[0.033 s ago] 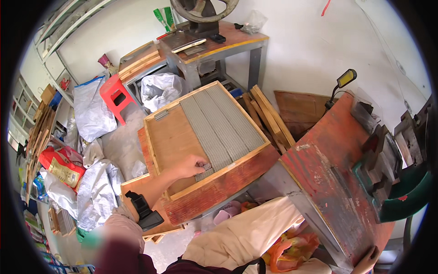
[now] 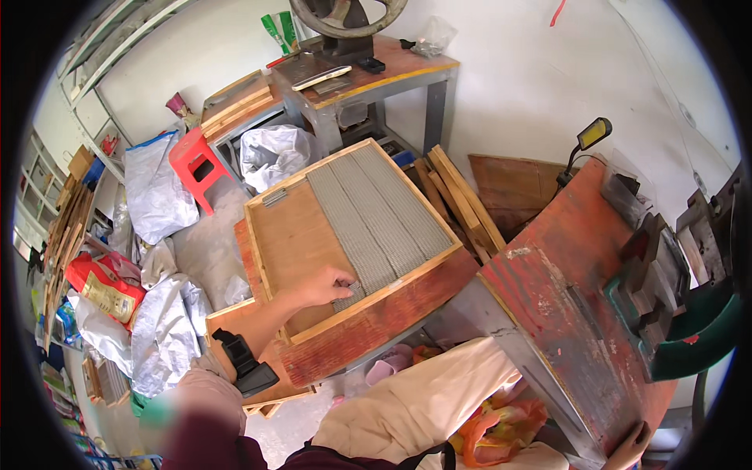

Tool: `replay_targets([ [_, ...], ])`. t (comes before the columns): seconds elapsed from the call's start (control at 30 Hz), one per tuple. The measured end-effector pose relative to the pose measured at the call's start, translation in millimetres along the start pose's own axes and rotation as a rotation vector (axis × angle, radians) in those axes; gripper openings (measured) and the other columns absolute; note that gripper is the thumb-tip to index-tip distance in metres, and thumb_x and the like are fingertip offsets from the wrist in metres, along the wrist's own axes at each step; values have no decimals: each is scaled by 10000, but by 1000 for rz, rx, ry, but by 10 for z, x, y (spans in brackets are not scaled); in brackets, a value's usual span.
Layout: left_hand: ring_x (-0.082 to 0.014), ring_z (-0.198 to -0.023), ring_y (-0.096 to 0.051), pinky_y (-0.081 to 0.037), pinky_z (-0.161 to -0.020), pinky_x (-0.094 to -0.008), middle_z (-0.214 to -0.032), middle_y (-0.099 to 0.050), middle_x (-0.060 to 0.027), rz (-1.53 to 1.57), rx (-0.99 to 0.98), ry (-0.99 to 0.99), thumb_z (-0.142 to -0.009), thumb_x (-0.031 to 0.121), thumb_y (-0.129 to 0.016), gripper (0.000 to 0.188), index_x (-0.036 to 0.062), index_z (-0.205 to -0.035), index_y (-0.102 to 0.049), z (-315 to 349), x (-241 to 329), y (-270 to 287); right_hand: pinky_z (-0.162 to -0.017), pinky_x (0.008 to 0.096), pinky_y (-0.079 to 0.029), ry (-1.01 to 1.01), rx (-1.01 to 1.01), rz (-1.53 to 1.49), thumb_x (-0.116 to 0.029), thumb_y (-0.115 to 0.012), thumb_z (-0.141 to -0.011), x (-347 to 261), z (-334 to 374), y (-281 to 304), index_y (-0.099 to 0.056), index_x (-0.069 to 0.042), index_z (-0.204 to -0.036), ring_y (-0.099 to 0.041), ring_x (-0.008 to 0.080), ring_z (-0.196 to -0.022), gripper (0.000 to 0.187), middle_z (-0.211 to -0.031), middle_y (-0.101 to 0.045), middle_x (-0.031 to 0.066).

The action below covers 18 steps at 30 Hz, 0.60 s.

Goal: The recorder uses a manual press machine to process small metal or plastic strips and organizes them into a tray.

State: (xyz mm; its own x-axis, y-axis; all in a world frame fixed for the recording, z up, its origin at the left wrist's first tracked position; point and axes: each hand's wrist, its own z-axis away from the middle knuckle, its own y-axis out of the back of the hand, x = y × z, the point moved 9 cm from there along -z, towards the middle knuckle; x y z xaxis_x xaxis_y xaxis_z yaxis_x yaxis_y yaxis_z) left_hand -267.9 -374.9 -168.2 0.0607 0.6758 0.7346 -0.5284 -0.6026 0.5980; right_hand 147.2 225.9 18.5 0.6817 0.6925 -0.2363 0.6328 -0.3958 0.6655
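Observation:
A shallow wooden tray [image 2: 267, 273] with a light wood rim lies tilted in front of me. Tight rows of thin grey metal pieces [image 2: 376, 211] fill its right part, and a small bundle of similar pieces [image 2: 275, 197] lies in its far left corner. My left hand [image 2: 325, 287] reaches over the near rim, thumb and fingers pinched together at the near end of the leftmost row. What sits between the fingertips is too small to make out. At the lower right, my right hand [image 2: 631, 447] is partly visible by the bench edge, its fingers mostly hidden.
A worn red bench [image 2: 548, 313] stands at the right, with a green-based machine [image 2: 689, 337] on it. Wood strips [image 2: 458, 192] lean behind the tray. Farther back are a red stool [image 2: 196, 160], white sacks [image 2: 160, 184] and a table bearing a handwheel machine [image 2: 345, 39].

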Motion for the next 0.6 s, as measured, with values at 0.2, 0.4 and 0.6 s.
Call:
replay_targets([
  [0.2,-198,-852,-564,-473,-738,-318,-945,-602,-103,-166,-29,-86,-766,154,-723,441,8,-1151,-565,73,158,-33,-579,363,-519,-61,-21,-5,-270,-684,-820,97,-26,-1,-664,63,-915,-630,305,-613,347,-796,-668,204],
  [0.4,-301,-939,-564,-459,-823,-367,-1000,-589,-187,-165,-71,-11,-726,209,-718,542,9,-1193,-531,41,78,-31,-577,365,-518,-39,-15,-2,-271,-684,-819,93,-30,-27,-661,66,-923,-628,307,-611,354,-795,-668,205],
  [0.6,-337,-984,-554,-457,-853,-382,-1043,-568,-208,-242,-50,-31,-695,196,-700,540,-3,-1168,-533,56,184,-21,-576,366,-518,-28,-15,6,-273,-685,-819,104,-28,-14,-658,69,-931,-627,309,-609,360,-795,-668,205],
])
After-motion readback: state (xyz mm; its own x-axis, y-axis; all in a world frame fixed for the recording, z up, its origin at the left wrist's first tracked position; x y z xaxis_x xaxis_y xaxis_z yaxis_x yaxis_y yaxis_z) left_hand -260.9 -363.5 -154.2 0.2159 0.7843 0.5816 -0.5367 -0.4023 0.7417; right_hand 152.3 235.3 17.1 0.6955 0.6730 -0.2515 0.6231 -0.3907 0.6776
